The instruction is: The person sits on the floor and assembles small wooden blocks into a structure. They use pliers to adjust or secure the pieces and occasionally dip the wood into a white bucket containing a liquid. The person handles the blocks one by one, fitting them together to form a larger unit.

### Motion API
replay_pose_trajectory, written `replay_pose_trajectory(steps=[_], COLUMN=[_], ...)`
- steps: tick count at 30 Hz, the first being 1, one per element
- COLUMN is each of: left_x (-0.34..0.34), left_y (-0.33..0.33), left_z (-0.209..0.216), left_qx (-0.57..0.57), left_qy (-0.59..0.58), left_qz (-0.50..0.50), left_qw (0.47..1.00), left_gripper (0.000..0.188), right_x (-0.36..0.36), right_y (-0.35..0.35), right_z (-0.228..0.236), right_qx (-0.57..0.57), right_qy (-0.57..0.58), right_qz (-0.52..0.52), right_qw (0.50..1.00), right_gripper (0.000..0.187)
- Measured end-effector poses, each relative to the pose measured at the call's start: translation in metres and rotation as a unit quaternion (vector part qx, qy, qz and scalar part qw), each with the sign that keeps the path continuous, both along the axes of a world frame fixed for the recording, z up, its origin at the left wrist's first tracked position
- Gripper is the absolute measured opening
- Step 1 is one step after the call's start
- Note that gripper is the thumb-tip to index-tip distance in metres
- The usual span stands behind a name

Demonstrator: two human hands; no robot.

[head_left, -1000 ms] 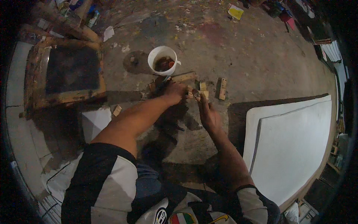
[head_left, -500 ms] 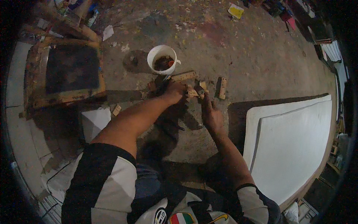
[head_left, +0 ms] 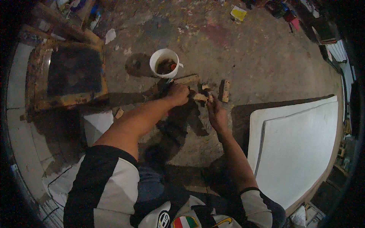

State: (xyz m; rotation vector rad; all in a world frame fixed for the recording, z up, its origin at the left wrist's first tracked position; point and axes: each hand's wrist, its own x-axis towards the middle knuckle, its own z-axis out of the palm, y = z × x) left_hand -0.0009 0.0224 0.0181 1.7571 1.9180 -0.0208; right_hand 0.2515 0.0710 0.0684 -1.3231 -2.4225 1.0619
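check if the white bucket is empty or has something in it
Not empty: dark contents and something orange-red show inside the white bucket, through its open top. How deep they go, I cannot tell.

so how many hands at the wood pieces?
2: left hand near the long wooden strip; right hand beside the small wooden piece between them. No others visible.

Ahead of you on the floor [head_left: 266, 68], the bucket [head_left: 157, 57] stands behind the strip [head_left: 187, 79], which lies just beyond your left grip [head_left: 178, 95]. Between that and your right grip [head_left: 217, 116] is the block [head_left: 199, 97], with a bar [head_left: 226, 91] farther right. The framed panel [head_left: 74, 72] is well to your left; the board [head_left: 300, 144] is to your right.
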Motion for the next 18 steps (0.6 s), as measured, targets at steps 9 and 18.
replay_pose_trajectory(steps=[9,18], left_x=[-0.021,0.045], left_y=[-0.006,-0.044], left_z=[-0.013,-0.006], left_qx=[0.059,-0.035], left_qy=[-0.285,-0.441], left_qz=[-0.003,0.316], left_qw=[0.957,0.839], left_gripper=[0.056,0.054], right_x=[0.007,-0.022], right_y=[0.014,-0.071], right_z=[0.004,-0.012], right_qx=[-0.159,-0.131], right_qy=[0.027,0.143], right_qz=[-0.055,-0.297], right_qw=[0.985,0.935], right_gripper=[0.059,0.048])
